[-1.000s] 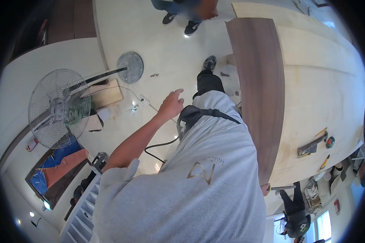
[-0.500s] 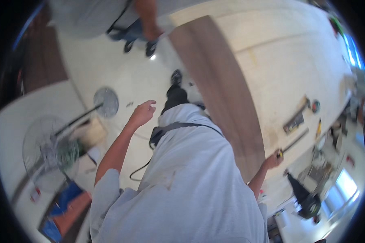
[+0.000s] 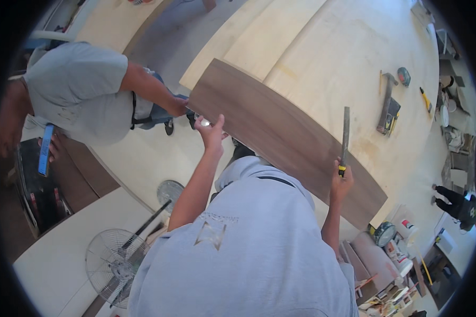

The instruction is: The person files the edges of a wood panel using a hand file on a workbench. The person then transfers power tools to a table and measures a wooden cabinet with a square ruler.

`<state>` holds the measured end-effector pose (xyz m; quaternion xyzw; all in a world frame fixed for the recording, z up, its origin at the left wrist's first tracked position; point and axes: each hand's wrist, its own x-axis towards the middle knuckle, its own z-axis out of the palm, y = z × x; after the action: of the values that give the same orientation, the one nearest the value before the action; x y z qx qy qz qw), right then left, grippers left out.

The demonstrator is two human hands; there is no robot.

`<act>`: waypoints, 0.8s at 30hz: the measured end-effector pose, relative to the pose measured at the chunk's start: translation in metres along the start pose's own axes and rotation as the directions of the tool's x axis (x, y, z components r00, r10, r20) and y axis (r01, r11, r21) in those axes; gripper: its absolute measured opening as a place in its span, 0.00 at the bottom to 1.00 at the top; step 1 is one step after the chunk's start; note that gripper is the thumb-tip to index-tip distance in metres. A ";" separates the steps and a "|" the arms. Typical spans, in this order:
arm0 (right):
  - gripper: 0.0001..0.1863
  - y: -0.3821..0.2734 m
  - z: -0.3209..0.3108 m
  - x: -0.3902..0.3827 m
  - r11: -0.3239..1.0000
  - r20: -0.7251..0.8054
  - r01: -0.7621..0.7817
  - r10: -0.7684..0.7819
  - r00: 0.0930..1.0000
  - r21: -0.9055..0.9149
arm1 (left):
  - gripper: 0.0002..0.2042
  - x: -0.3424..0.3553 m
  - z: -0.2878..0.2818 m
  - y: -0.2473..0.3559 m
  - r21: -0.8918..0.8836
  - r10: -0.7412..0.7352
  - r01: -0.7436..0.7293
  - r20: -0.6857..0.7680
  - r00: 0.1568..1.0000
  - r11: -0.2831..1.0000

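Note:
My right hand (image 3: pixel 341 182) is wrapped round the yellow-and-black handle of a file (image 3: pixel 346 134), whose long dark blade points away from me. That hand is over the right part of a long brown wood-grain board (image 3: pixel 269 116) on the pale worktable. At the board's near edge, toward its left end, my left hand (image 3: pixel 211 134) is raised with thumb and fingers apart. Whether its fingertips touch the edge is hard to tell. A co-worker's hand (image 3: pixel 179 105) is at the board's left end.
The co-worker (image 3: pixel 79 90) stands at left, a blue flat bar (image 3: pixel 46 150) in the other hand. A hammer (image 3: pixel 388 103), a tape measure (image 3: pixel 403 76) and a yellow-handled tool (image 3: pixel 426 100) lie on the table (image 3: pixel 349 58). A fan (image 3: pixel 119 267) stands lower left; tubs and scraps lie lower right.
My left hand has moved up and right to the board's near edge. The file has swung from pointing right to pointing away from me. The co-worker shows more fully at left.

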<state>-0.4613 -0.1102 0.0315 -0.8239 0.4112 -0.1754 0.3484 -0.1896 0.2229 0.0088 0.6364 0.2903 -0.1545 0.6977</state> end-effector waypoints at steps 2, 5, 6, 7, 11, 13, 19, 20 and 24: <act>0.13 0.004 0.008 -0.013 0.997 0.037 -0.078 0.078 0.996 0.006 | 0.42 0.005 0.002 -0.008 -0.045 0.020 -0.020 0.000 1.000 0.999; 0.13 0.008 0.018 -0.025 0.996 0.015 -0.061 0.061 0.998 0.058 | 0.42 0.013 0.005 -0.018 -0.018 0.061 -0.062 -0.048 0.997 0.998; 0.13 0.010 0.020 -0.027 0.995 -0.001 -0.012 0.012 1.000 0.101 | 0.43 0.017 0.007 -0.021 -0.015 0.102 -0.104 -0.066 0.993 0.995; 0.14 0.010 0.021 -0.027 0.996 -0.009 -0.045 0.046 0.999 0.080 | 0.44 0.020 0.008 -0.025 -0.012 0.141 -0.142 -0.084 0.986 0.990; 0.17 0.013 0.024 -0.023 0.993 -0.029 -0.115 0.114 0.993 -0.012 | 0.46 0.034 0.012 -0.046 -0.171 0.154 -0.187 -0.187 0.970 0.967; 0.19 0.015 0.026 -0.021 0.989 -0.032 -0.147 0.146 0.989 -0.032 | 0.39 0.045 0.003 -0.054 -0.324 0.025 -0.029 -0.014 1.000 0.946; 0.23 0.023 0.036 -0.024 0.998 -0.033 -0.054 0.053 0.998 -0.011 | 0.23 0.069 -0.028 -0.063 -0.325 -0.214 0.361 0.410 0.887 0.874; 0.25 0.026 0.036 -0.024 0.996 -0.062 -0.042 0.046 0.997 0.073 | 0.24 0.072 -0.026 -0.063 -0.326 -0.252 0.389 0.392 0.885 0.861; 0.26 0.025 0.033 -0.025 0.998 -0.128 -0.057 0.057 0.990 0.007 | 0.25 0.074 -0.017 -0.061 -0.268 -0.249 0.427 0.508 0.824 0.864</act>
<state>-0.4715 -0.0863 -0.0094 -0.7982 0.4559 -0.2186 0.3275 -0.1715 0.2426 -0.0847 0.3756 0.2517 -0.3655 0.8136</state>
